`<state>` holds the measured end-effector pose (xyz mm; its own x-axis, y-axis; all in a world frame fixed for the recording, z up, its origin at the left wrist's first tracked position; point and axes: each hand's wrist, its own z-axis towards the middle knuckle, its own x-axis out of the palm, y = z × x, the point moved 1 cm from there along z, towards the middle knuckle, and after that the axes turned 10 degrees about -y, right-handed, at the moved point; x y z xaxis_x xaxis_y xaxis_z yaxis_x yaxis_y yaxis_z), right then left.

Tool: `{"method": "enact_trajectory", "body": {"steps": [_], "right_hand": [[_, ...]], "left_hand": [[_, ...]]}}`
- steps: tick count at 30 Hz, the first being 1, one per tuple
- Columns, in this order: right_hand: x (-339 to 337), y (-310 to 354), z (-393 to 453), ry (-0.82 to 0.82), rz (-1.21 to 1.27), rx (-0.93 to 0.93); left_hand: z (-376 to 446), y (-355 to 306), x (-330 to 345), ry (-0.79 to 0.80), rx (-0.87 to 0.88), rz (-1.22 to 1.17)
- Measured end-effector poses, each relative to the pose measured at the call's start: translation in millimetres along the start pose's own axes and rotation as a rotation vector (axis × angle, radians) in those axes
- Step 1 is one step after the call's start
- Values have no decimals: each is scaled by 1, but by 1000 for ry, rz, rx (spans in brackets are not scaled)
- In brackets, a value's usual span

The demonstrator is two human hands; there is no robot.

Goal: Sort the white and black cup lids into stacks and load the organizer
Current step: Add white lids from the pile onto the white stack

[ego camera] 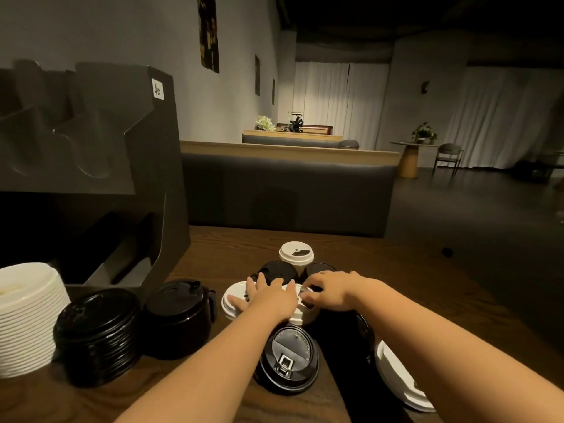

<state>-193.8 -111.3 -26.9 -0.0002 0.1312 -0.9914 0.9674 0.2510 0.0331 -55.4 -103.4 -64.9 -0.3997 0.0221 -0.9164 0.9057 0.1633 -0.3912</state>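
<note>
Both my hands reach into a cluster of loose lids in the middle of the wooden table [232, 245]. My left hand [268, 296] lies spread over a white lid [233, 300], fingers apart. My right hand [331, 290] curls its fingers around another white lid [300, 312] beside it. Behind them stand a small stack of white lids [296, 253] and two black lids [279, 270]. A black lid stack [288, 358] sits near me. At the left stand a tall white stack [26, 315] and two black stacks [97, 331]. The black organizer [91, 141] rises behind them.
A white lid [399, 377] lies at the table's right front edge, next to more black lids [364, 328] in shadow. A dark upholstered bench [287, 190] backs the table. Open floor, a round table and a chair [447, 158] lie to the far right.
</note>
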Motion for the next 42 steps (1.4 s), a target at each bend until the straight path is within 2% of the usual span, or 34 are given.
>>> {"method": "enact_trajectory", "body": {"steps": [4, 6, 10, 17, 21, 24, 27, 30, 36, 39, 42], "right_hand": [[-7, 7, 15, -290, 34, -20], [-5, 11, 31, -325, 50, -24], [1, 17, 64, -275, 56, -16], [14, 2, 87, -107, 69, 174], [15, -1, 76, -71, -27, 177], [12, 0, 68, -111, -68, 167], [12, 2, 68, -212, -13, 140], [12, 8, 76, -267, 53, 120], [24, 2, 99, -194, 134, 192], [19, 0, 92, -205, 32, 152], [13, -5, 78, -200, -38, 155]], "left_hand": [[8, 6, 6, -57, 81, -85], [10, 8, 8, -76, 120, -61], [12, 9, 12, -105, 203, 8], [13, 11, 14, -135, 208, -27], [7, 12, 2, -181, 173, -282], [-4, 10, -14, -244, 183, -415], [-9, 12, -25, -231, 227, -294], [-5, 26, -21, -215, 187, -229], [-2, 47, 0, -233, 98, -434], [-3, 50, -3, -291, 97, -536], [-5, 54, -1, -301, 75, -528]]}}
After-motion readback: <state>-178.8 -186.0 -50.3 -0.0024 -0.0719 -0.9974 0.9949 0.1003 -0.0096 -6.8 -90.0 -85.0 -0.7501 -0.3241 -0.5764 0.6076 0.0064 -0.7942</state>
